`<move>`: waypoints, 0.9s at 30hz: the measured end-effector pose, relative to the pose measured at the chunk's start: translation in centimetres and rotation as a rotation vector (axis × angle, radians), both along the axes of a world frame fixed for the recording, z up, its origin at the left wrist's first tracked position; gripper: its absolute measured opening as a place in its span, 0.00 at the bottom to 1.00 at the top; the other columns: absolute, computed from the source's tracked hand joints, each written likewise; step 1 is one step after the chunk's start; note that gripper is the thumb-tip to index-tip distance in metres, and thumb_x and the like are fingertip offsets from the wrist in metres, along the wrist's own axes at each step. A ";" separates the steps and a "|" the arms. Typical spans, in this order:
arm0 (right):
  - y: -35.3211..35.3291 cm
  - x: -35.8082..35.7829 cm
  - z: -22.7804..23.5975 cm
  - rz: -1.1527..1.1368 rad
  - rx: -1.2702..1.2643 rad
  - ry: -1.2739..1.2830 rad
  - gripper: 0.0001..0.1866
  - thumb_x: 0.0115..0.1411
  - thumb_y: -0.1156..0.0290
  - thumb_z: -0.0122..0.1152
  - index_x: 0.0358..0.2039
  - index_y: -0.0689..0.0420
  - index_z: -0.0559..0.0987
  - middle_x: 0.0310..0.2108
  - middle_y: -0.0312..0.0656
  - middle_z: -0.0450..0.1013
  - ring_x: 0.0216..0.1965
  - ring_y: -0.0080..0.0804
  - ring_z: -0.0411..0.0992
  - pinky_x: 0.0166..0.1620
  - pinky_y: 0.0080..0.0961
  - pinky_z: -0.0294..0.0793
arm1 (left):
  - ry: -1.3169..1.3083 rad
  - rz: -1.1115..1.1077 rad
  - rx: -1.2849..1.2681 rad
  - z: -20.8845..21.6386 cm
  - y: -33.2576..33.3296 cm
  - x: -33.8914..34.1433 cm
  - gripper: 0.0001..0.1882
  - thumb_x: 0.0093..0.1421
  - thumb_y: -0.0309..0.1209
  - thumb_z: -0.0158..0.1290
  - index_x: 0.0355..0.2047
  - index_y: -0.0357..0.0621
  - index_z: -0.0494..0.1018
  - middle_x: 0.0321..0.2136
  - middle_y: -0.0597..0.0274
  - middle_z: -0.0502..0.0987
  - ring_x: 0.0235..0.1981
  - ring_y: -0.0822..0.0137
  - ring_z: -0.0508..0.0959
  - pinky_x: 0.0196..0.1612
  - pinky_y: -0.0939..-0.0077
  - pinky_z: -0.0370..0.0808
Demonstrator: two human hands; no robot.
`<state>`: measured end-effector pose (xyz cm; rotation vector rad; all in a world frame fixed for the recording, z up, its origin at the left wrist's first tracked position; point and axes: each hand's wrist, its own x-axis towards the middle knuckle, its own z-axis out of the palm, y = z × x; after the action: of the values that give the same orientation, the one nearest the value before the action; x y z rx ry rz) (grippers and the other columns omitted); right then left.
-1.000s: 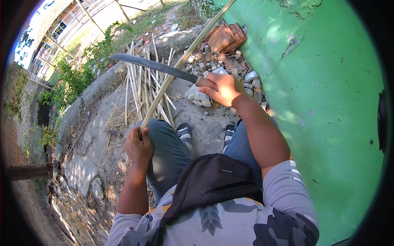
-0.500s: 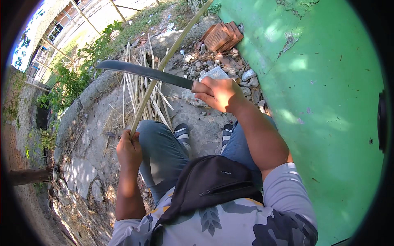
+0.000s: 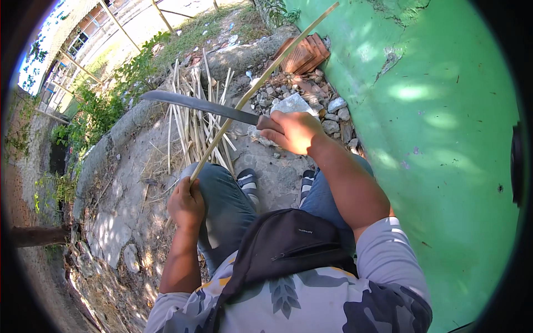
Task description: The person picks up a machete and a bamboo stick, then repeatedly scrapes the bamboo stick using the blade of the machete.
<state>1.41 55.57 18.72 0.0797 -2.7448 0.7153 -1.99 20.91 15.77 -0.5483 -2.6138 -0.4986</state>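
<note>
Nearest to my head view, I see a black bag [image 3: 291, 238] lying across a patterned shirt [image 3: 261, 297], with blue jeans [image 3: 214, 191] bent at the knees beyond it. Beside the left knee, my left grip [image 3: 186, 204] is closed, thumb uppermost, around the lower part of a pale strip [image 3: 212, 145]. From there the strip slants up and to the right, its far end standing free in front of the green wall. My right grip [image 3: 298, 132] is further forward, above the right knee, wrapped firmly around the brown handle of a long knife [image 3: 194, 101]. The dark blade points left and crosses the strip around its middle; I cannot tell whether the edge touches it.

Below the hands, two striped sandals [image 3: 247, 181] rest on the rough ground [image 3: 277, 180]. Past them I make out a loose heap of similar pale strips [image 3: 186, 130], lying left of some rubble [image 3: 330, 127] and a pale block [image 3: 293, 103]. Behind the rubble, reddish tiles [image 3: 313, 54] lean near the green wall [image 3: 444, 183], which fills my right side. A low stone border [image 3: 125, 125] curves along the left, leafy plants [image 3: 91, 119] growing beside it, and furthest off stands a building [image 3: 83, 33].
</note>
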 end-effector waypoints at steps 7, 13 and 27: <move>1.6 -0.9 -0.1 -0.062 0.014 0.067 0.26 0.63 0.39 0.59 0.33 0.53 0.77 0.25 0.48 0.79 0.30 0.52 0.79 0.35 0.47 0.77 | -0.009 -0.012 -0.018 -0.5 -0.4 -0.2 0.07 0.66 0.37 0.56 0.37 0.51 0.78 0.28 0.55 0.81 0.28 0.46 0.80 0.30 0.53 0.74; 2.2 -0.9 -1.3 -0.117 -0.175 0.182 0.18 0.64 0.50 0.64 0.34 0.53 0.78 0.27 0.48 0.79 0.31 0.54 0.78 0.33 0.46 0.77 | -0.021 -0.017 -0.012 -0.3 -0.4 -0.2 0.05 0.65 0.36 0.56 0.38 0.52 0.78 0.28 0.56 0.81 0.28 0.47 0.81 0.30 0.55 0.74; 4.5 -1.2 -1.6 -0.287 -0.291 0.232 0.22 0.63 0.46 0.63 0.32 0.55 0.78 0.26 0.50 0.79 0.33 0.57 0.79 0.36 0.50 0.76 | -0.027 -0.025 0.064 -0.2 0.1 -0.1 0.06 0.65 0.36 0.56 0.36 0.50 0.78 0.27 0.55 0.80 0.27 0.47 0.80 0.29 0.56 0.74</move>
<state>0.24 60.05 17.13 -0.2714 -2.3418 0.9451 -2.05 20.99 15.61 -0.5582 -2.6089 -0.5995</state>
